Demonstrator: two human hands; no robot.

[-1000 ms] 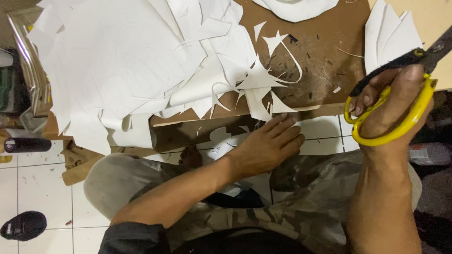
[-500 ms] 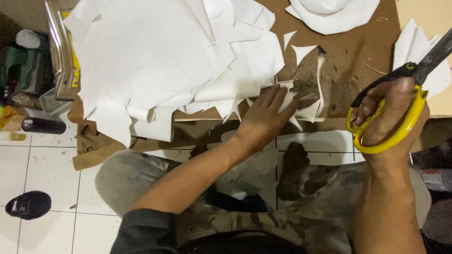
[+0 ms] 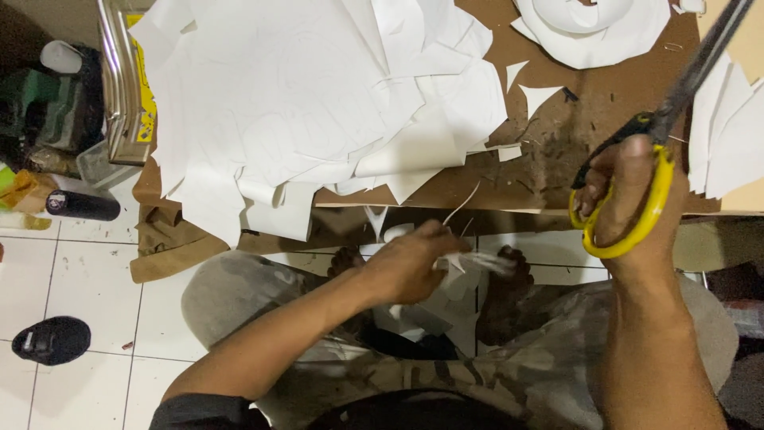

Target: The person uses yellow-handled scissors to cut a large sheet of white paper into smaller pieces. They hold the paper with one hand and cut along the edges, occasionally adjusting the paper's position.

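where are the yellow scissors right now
In the head view they are on the right side, held in the right hand: the yellow-handled scissors point up over the brown board, beside white paper sheets.

A heap of white paper sheets (image 3: 318,103) covers the brown board's (image 3: 549,151) left half. At its far edge lies a round white cutout (image 3: 597,32) (partly out of view). Left, on the tiled floor (image 3: 79,279), lie a black cylinder (image 3: 82,205) and a black shoe (image 3: 52,340).

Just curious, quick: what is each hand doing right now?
Left hand: closed on white paper scraps.
Right hand: closed on yellow-handled scissors.
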